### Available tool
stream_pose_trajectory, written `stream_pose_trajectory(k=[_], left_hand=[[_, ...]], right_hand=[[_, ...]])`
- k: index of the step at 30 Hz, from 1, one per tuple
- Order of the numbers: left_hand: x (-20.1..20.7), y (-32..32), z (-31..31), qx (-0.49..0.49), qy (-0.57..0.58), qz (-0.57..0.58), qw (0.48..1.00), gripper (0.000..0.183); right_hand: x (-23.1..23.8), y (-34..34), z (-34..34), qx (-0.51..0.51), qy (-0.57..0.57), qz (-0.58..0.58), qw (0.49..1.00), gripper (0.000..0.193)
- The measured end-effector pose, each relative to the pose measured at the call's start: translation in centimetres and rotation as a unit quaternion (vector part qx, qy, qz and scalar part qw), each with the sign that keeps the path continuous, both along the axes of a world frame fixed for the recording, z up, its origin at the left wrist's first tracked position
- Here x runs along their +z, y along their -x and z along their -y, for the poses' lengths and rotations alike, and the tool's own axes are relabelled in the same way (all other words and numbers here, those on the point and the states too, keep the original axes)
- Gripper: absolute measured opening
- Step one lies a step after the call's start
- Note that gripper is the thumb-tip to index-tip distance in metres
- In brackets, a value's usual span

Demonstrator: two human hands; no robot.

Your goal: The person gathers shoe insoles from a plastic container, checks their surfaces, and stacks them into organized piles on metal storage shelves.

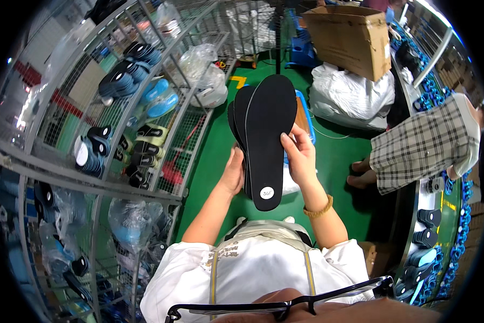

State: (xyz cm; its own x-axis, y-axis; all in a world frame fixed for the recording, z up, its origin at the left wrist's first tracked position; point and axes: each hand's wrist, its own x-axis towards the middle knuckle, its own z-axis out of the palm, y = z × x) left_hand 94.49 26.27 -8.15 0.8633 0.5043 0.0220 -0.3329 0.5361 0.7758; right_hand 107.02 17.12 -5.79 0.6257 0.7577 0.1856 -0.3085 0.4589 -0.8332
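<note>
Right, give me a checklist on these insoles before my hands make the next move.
1. Left hand holding the insoles by their left edge: ok.
2. Right hand gripping the front insole at its right edge: ok.
3. Round white label uncovered on the front insole: ok, near its narrow end.
4. Edges lined up: not ok, the ones behind show out to the left.
5. Labels on those behind: cannot tell, hidden.
6. Co-worker apart from both hands: ok, off to the right.

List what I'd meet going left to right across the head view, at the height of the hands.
Rack → left hand → black insoles → right hand → co-worker's checked garment.
</note>
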Motion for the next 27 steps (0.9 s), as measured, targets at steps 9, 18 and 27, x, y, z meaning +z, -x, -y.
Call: stream_pose_trajectory(k=[9,18,27], left_hand=[[-0.5,9.8,-4.6,0.101,0.040,-0.053,0.993,0.073],[-0.5,16.5,-5.1,0.132,0.127,0.019,0.983,0.066],[-6.8,29.7,-0.4,0.400,0.185,-0.028,0.897,0.057]], right_hand=[[-0.2,9.2,-6.0,0.093,-0.017,-0.060,0.994,0.026],[-0.7,14.9,-9.6,0.118,-0.005,-0.088,0.989,0.016],[-0.3,18.0,-14.5,0.260,0.035,-0.027,0.965,0.025]])
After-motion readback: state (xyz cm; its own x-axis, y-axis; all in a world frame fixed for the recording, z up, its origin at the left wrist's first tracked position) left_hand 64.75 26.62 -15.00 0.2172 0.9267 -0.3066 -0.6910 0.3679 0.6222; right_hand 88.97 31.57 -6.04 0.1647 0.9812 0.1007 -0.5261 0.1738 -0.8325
